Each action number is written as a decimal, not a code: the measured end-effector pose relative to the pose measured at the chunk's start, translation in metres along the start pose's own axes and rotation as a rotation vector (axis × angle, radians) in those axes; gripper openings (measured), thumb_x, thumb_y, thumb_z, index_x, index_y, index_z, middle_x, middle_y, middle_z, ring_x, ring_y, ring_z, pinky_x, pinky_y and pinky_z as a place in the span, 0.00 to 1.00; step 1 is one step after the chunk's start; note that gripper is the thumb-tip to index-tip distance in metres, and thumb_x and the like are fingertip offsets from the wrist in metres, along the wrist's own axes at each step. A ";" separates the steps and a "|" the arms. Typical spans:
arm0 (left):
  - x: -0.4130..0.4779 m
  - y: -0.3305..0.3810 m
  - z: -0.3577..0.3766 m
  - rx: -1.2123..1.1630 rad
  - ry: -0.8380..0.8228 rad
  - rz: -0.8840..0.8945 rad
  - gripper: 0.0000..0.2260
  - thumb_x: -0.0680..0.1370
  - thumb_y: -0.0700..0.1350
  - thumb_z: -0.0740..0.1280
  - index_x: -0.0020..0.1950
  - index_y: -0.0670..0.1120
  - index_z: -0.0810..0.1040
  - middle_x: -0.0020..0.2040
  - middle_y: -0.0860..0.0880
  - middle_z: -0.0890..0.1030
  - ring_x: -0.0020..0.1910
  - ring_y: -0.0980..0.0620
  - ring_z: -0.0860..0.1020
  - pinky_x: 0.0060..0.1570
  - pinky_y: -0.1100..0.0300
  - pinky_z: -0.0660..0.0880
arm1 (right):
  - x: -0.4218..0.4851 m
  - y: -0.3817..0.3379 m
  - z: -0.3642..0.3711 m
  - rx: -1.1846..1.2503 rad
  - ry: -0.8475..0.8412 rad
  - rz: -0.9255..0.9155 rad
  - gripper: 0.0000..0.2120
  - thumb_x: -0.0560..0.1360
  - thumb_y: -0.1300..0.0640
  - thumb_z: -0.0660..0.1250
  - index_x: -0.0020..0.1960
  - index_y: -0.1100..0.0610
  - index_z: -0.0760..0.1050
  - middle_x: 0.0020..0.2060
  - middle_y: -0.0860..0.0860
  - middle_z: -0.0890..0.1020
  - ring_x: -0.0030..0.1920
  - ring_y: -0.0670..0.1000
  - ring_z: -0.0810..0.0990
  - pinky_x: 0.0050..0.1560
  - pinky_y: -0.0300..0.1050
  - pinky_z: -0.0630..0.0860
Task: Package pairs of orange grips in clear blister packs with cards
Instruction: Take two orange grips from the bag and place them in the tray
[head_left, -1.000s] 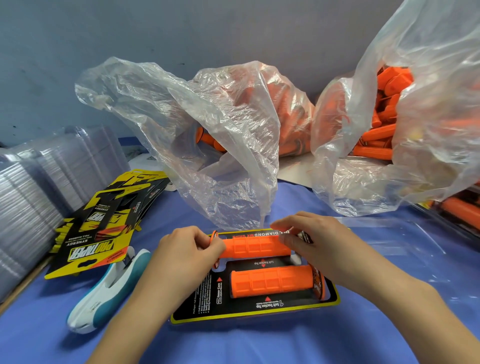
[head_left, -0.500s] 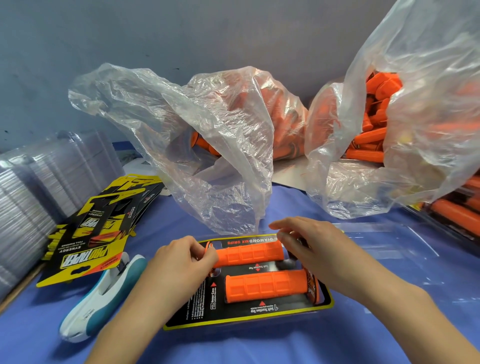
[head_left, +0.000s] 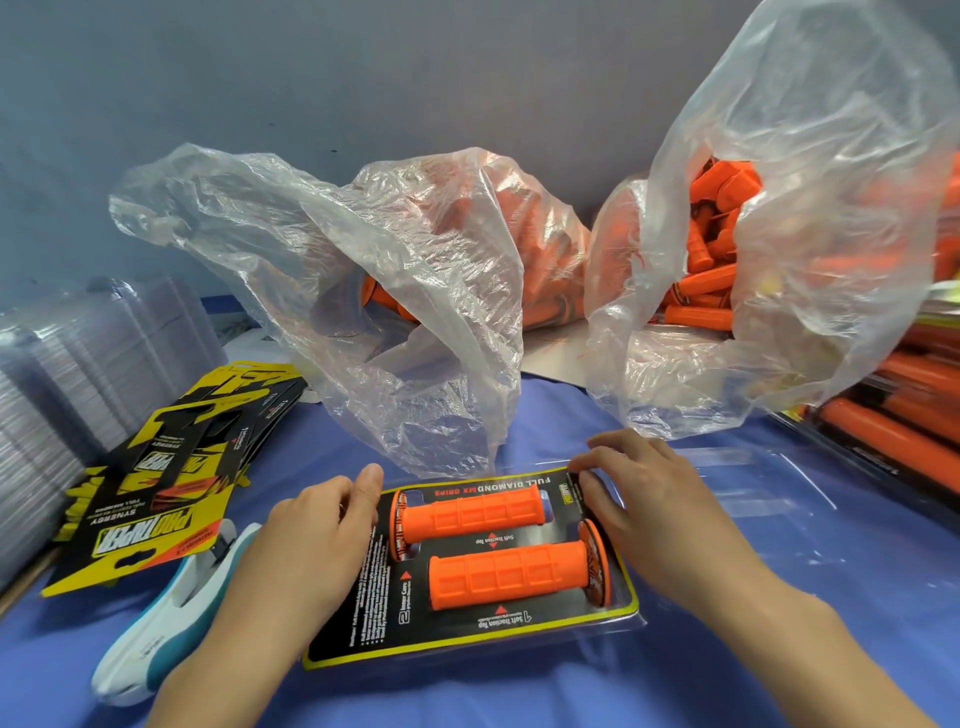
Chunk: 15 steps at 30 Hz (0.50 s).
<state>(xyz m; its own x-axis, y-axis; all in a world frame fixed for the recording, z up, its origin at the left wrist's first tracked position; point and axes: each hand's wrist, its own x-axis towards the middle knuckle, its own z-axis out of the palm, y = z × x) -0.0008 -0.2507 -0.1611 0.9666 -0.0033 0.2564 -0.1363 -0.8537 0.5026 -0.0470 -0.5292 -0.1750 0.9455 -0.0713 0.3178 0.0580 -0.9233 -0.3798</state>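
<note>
Two orange grips lie side by side on a black and yellow card set in a clear blister pack on the blue table. The upper grip has its flange to the left, and the lower grip has its flange to the right. My left hand rests against the pack's left edge with the thumb straight, holding nothing that I can see. My right hand touches the card's upper right corner with its fingertips. The pack's clear lid lies flat to the right.
Two clear plastic bags of loose orange grips stand behind, one in the middle and one at the right. Printed cards and stacked clear blisters lie at the left. A white and teal stapler sits near my left wrist. Filled packs are at the right.
Both hands have let go of the upper grip, which now sits in its place on the card. My hands have moved apart to the pack's left edge and upper right corner.
</note>
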 end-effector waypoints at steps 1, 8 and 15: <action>0.000 -0.001 0.000 0.025 0.000 0.010 0.33 0.70 0.70 0.43 0.37 0.47 0.77 0.37 0.50 0.80 0.46 0.43 0.76 0.43 0.50 0.67 | 0.000 0.000 0.000 -0.001 -0.002 0.003 0.11 0.81 0.51 0.60 0.58 0.47 0.79 0.61 0.46 0.76 0.63 0.52 0.73 0.63 0.52 0.68; 0.001 -0.002 0.001 0.070 0.012 0.025 0.32 0.72 0.69 0.43 0.38 0.47 0.76 0.39 0.49 0.81 0.47 0.43 0.77 0.46 0.48 0.71 | -0.001 0.000 0.001 0.068 0.016 0.032 0.07 0.79 0.57 0.60 0.49 0.52 0.77 0.53 0.48 0.77 0.55 0.52 0.74 0.58 0.48 0.69; 0.004 -0.005 0.004 0.083 0.030 0.048 0.31 0.72 0.69 0.43 0.37 0.47 0.76 0.37 0.50 0.79 0.44 0.44 0.76 0.44 0.49 0.72 | -0.002 -0.001 -0.003 0.086 -0.028 0.033 0.10 0.79 0.57 0.57 0.46 0.50 0.76 0.55 0.47 0.75 0.57 0.50 0.72 0.58 0.46 0.68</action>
<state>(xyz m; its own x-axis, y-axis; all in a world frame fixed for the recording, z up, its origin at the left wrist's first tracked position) 0.0042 -0.2482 -0.1660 0.9522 -0.0312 0.3037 -0.1631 -0.8930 0.4194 -0.0499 -0.5290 -0.1724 0.9559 -0.0893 0.2798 0.0530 -0.8846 -0.4633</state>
